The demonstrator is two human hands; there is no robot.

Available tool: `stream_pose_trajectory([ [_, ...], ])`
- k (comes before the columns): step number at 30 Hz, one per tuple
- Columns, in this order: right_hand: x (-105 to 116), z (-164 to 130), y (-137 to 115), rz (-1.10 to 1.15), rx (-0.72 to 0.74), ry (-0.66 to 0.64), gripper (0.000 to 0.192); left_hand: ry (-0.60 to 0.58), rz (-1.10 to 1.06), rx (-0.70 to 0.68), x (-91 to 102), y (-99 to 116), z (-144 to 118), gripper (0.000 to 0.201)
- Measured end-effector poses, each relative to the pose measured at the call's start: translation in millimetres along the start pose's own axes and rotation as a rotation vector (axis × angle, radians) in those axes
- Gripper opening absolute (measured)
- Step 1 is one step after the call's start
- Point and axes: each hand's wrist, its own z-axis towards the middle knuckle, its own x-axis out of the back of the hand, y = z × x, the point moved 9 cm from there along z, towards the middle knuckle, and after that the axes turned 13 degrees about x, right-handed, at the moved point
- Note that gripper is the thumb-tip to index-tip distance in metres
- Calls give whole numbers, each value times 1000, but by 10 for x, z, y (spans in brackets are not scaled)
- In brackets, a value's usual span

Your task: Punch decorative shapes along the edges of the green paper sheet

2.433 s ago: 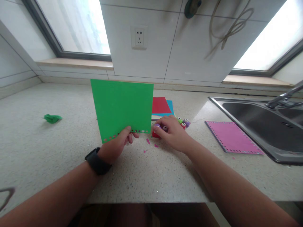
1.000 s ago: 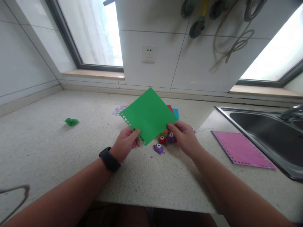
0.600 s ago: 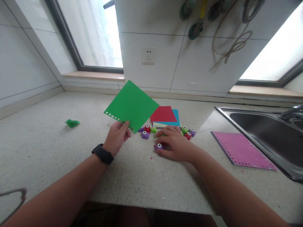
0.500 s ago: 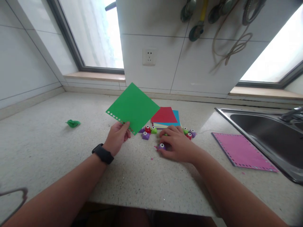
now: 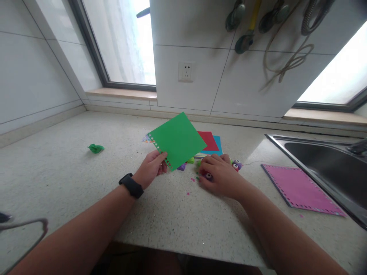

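While the left hand (image 5: 151, 170) pinches the green sheet (image 5: 177, 140) by its punched edge, the right hand (image 5: 219, 176) cups a purple punch (image 5: 208, 177) at the sheet's five o'clock.

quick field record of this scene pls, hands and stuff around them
left hand: pinches green paper at its punched edge, lifted off counter
right hand: closed over a small purple punch on counter
near right hand: more punches, red paper
right side: pink paper, sink
far left: green scrap
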Motion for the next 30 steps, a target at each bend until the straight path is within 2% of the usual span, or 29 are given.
stream_pose_trajectory([
  [11, -35, 5, 66, 4, -25, 19, 18, -57, -49, -8, -62, 21, -5, 37],
  [18, 20, -21, 258, 148, -133, 161, 30, -56, -73, -11, -63, 29, -13, 38],
  [26, 81, -27, 210, 125, -157, 244, 22, -73, -37, -9, -97, 25, -14, 41],
  [30, 66, -10, 174, 95, -141, 291, 38, -25, -124, 15, -4, 10, 17, 40],
])
